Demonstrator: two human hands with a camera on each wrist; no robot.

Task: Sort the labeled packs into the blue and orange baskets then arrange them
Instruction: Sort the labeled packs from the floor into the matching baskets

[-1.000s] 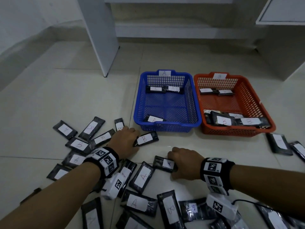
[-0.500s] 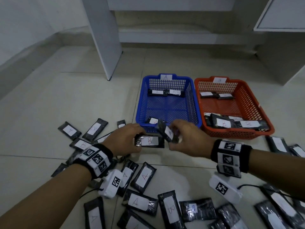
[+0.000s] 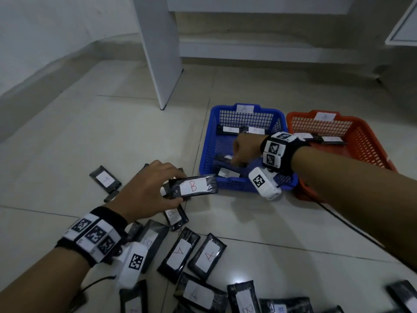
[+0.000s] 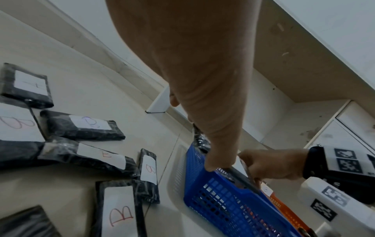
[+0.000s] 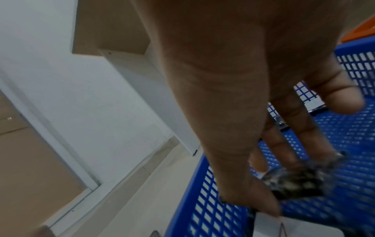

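Observation:
My left hand (image 3: 178, 188) grips a black pack labeled B (image 3: 194, 186) and holds it above the floor, just left of the blue basket (image 3: 205, 154). In the left wrist view only the dark edge of that B pack (image 4: 199, 141) shows behind my thumb. My right hand (image 3: 239, 154) reaches down inside the blue basket and pinches another black pack (image 5: 294, 181) between thumb and fingers; its label is not readable. Beneath it lies a pack with a white label (image 3: 226, 172). The orange basket (image 3: 361, 141), tagged B, stands to the right of the blue one.
Several labeled packs lie scattered on the tiled floor near me, among them two A packs (image 3: 178, 254) and a B pack (image 4: 119, 213). A white furniture panel (image 3: 158, 53) stands behind the baskets. Both baskets hold packs along their far walls.
Both hands lifted a pack off the floor. My right hand carried its pack forward into the blue basket. My left hand raised the B pack and stays left of the basket.

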